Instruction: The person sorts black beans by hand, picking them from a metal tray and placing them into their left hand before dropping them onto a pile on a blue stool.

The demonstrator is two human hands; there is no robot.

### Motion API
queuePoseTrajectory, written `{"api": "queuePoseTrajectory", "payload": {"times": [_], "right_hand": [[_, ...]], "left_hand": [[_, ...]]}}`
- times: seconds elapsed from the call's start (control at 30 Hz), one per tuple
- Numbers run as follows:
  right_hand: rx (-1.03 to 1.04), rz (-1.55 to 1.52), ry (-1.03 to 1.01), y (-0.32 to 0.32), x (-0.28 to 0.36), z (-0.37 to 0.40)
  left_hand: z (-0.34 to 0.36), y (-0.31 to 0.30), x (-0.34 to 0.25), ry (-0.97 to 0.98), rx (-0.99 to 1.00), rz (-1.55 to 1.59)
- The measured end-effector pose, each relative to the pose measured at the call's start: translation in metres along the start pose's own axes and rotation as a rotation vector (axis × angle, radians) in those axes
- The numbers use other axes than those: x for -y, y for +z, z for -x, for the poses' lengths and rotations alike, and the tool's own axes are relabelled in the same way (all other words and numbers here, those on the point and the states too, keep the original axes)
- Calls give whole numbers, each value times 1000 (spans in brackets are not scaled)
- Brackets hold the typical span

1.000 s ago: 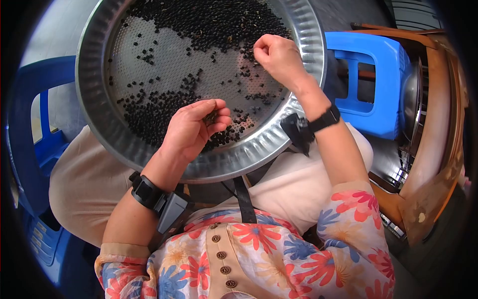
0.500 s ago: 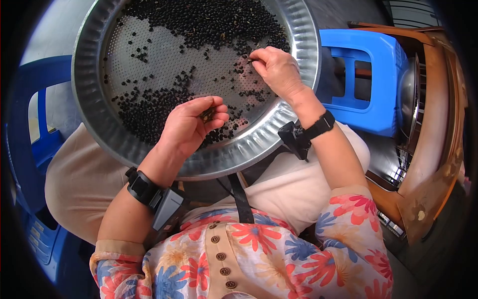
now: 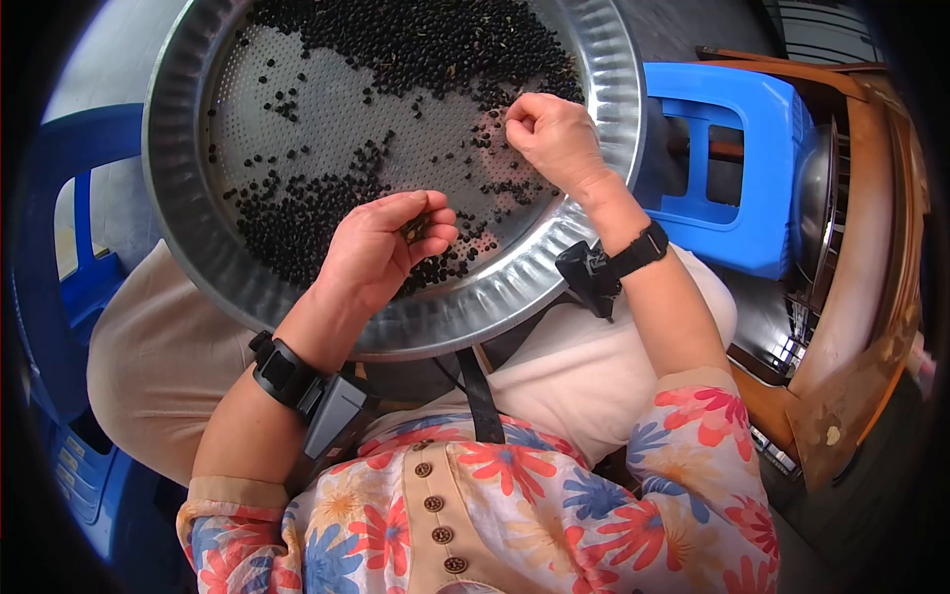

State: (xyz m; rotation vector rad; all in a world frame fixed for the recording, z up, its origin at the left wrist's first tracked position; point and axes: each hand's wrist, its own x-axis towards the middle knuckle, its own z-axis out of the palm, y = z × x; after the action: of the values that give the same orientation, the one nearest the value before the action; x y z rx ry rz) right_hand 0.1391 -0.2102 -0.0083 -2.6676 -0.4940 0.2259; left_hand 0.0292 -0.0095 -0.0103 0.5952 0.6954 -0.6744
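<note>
A wide round metal sieve tray (image 3: 475, 322) with a perforated bottom rests over my lap. Black beans (image 3: 435, 45) lie thick along its far side, and a second heap of black beans (image 3: 287, 223) spreads at the near left. My left hand (image 3: 381, 243) is cupped over the near heap, its fingers curled round a small bunch of brownish bits (image 3: 415, 229). Above the right part of the tray, my right hand (image 3: 556, 139) is closed in a pinch near scattered beans; whatever is between its fingertips is hidden.
To the right stands a blue plastic stool (image 3: 727, 163), with a metal bowl (image 3: 816, 193) and a wooden frame (image 3: 851, 247) beyond it. A blue plastic chair (image 3: 59, 257) is at the left. Dark straps with devices sit on both wrists.
My right hand has drawn slightly right, and its fingers have curled in more. My left hand stays almost in place, still holding the brownish bits.
</note>
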Motion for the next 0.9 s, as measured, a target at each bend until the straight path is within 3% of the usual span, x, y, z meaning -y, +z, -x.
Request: {"api": "queuePoseTrajectory", "payload": {"times": [0.17,0.3,0.4,0.43,0.5,0.6,0.77,0.83,0.9], "right_hand": [[86,-196,185,-11,7,1],[349,-336,-112,-12,51,24],[500,-138,-235,-13,72,33],[498,-137,-231,-11,64,31],[153,-178,-135,-7,36,20],[12,-2,56,-14,4,9],[83,1,-30,-8,6,13],[181,-197,-64,-13,13,14],[80,-139,-45,-15,-3,8]], "left_hand": [[0,2,0,3,-1,2],[-1,2,1,9,-29,47],[-4,-1,6,7,-6,64],[-4,-2,7,0,19,50],[-2,1,5,-7,10,38],[0,3,3,-12,7,26],[-1,2,2,-9,3,10],[-1,2,2,-6,4,6],[-1,2,2,-6,3,3]]}}
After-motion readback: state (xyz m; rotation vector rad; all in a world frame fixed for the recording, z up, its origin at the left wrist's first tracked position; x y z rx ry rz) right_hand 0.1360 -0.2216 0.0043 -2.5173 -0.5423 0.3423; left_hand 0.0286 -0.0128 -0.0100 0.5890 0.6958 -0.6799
